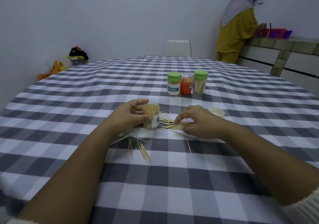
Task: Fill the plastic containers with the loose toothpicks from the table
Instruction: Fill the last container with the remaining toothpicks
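while the left hand grasps an open clear toothpick container at the centre of the frame, thumb on its near side and fingers round the back, the right hand just to its right pinches a small bundle of toothpicks against the checked tablecloth on the desk. so the left grip is wrapped on the container and the right grip is closed on sticks. the container stands upright, already packed nearly to its rim.

more loose toothpicks lie scattered lower in the frame, below the container, and 1 single stick lies below the right wrist. a white cap sits just beyond the right hand. further up, right of centre, stand 3 closed containers: 2 with green lids and an orange one between them, which look finished.

judging from this, the step in hand is gathering a bundle for the 4th container. the next move calls for aligning the sticks, lifting them and sliding them endwise into the little room left, then collecting the lower scatter.
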{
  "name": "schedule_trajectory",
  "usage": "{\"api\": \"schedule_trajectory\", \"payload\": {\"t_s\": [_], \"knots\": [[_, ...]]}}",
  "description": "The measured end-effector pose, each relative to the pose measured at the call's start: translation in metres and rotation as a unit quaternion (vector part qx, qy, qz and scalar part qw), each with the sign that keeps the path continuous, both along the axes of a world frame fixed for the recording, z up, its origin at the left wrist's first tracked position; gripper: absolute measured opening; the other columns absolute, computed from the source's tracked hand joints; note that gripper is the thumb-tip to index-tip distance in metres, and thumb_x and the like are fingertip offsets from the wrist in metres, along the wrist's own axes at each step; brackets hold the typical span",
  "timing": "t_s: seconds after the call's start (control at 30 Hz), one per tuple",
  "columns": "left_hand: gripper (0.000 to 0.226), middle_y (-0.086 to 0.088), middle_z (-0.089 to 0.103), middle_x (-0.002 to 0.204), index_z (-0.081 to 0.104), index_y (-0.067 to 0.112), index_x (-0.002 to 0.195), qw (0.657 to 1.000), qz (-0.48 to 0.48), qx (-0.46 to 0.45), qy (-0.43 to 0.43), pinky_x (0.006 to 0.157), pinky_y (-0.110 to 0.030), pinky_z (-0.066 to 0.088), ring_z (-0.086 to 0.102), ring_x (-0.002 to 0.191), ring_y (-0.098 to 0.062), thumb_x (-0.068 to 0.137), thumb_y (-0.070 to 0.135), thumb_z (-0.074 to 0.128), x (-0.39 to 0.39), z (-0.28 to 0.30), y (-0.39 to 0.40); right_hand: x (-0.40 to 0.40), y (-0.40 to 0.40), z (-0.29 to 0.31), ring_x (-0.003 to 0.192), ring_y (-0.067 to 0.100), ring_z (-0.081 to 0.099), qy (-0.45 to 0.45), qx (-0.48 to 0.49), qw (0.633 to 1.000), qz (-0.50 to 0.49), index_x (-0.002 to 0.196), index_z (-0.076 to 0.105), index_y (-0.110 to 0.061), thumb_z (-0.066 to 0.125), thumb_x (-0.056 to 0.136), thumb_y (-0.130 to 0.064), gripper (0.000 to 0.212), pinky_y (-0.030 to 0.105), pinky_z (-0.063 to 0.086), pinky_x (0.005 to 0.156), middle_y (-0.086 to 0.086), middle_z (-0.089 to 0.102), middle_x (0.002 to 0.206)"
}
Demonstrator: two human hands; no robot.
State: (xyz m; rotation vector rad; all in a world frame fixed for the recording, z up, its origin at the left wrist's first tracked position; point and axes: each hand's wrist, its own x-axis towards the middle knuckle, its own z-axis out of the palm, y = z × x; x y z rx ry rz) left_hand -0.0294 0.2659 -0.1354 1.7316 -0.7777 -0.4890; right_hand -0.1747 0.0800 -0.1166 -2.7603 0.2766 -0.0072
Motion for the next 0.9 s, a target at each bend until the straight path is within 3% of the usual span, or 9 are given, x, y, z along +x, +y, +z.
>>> {"api": "schedule_trajectory", "payload": {"t_s": [0.07,0.17,0.47,0.57,0.7,0.8,0.9], "knots": [[0.056,0.011,0.067,0.102,0.054,0.029,0.125,1.0,-0.002,-0.002,0.003,0.071,-0.014,0.053,0.065,0.092,-0.001,0.078,0.008,0.074,0.0,-0.001,0.001,-0.01,-0.003,0.007,0.115,0.013,0.043,0.072,0.017,0.996,0.052,0.104,0.064,-0.043,0.063,0.089,-0.02,0.027,0.032,0.038,0.101,-0.011,0.046,0.12],[0.055,0.011,0.066,0.104,0.054,0.031,0.124,1.0,0.0,0.0,0.002,0.073,-0.015,0.052,0.064,0.095,-0.002,0.078,0.009,0.074,0.001,-0.002,0.001,-0.017,-0.003,0.008,0.112,0.009,0.039,0.128,-0.016,0.988,0.08,0.105,0.067,-0.04,0.067,0.087,-0.028,0.022,0.03,0.037,0.099,-0.013,0.046,0.119],[0.056,0.008,0.068,0.107,0.054,0.03,0.125,1.0,-0.003,-0.006,0.01,0.073,-0.015,0.054,0.065,0.098,-0.005,0.077,0.008,0.074,0.001,-0.003,0.0,-0.003,-0.008,-0.015,0.097,0.011,0.041,0.009,-0.141,0.99,0.028,0.096,0.06,-0.027,0.052,0.094,-0.04,0.015,0.03,0.04,0.086,-0.009,0.047,0.097],[0.056,0.008,0.068,0.107,0.054,0.028,0.125,1.0,-0.005,-0.01,0.012,0.071,-0.016,0.055,0.066,0.097,-0.006,0.078,0.007,0.074,0.0,-0.003,0.0,0.004,-0.007,-0.021,0.106,0.014,0.041,-0.043,-0.147,0.988,-0.007,0.11,0.057,-0.027,0.052,0.094,-0.039,0.021,0.026,0.035,0.086,-0.006,0.049,0.108],[0.054,0.009,0.067,0.104,0.054,0.028,0.123,1.0,-0.007,-0.019,0.023,0.065,-0.013,0.053,0.067,0.088,-0.001,0.078,0.004,0.072,-0.001,-0.002,-0.001,0.013,0.0,-0.014,0.132,0.018,0.036,0.013,-0.077,0.997,-0.013,0.147,0.03,-0.023,0.05,0.097,-0.026,0.053,0.032,0.03,0.109,-0.001,0.039,0.147],[0.054,0.008,0.068,0.105,0.054,0.028,0.123,0.999,-0.01,-0.018,0.024,0.067,-0.013,0.053,0.068,0.089,-0.002,0.078,0.004,0.073,0.0,-0.002,-0.001,0.022,0.009,-0.011,0.13,0.021,0.041,0.071,-0.155,0.985,0.01,0.149,0.025,-0.019,0.047,0.098,-0.015,0.056,0.032,0.036,0.105,0.003,0.039,0.148],[0.054,0.008,0.069,0.104,0.054,0.028,0.123,0.999,-0.011,-0.019,0.023,0.067,-0.014,0.053,0.069,0.088,-0.002,0.078,0.004,0.073,0.0,-0.002,-0.001,0.028,0.018,-0.014,0.121,0.025,0.044,0.077,-0.201,0.977,-0.008,0.143,0.034,-0.011,0.048,0.096,-0.01,0.05,0.033,0.041,0.097,0.01,0.043,0.137]]}}
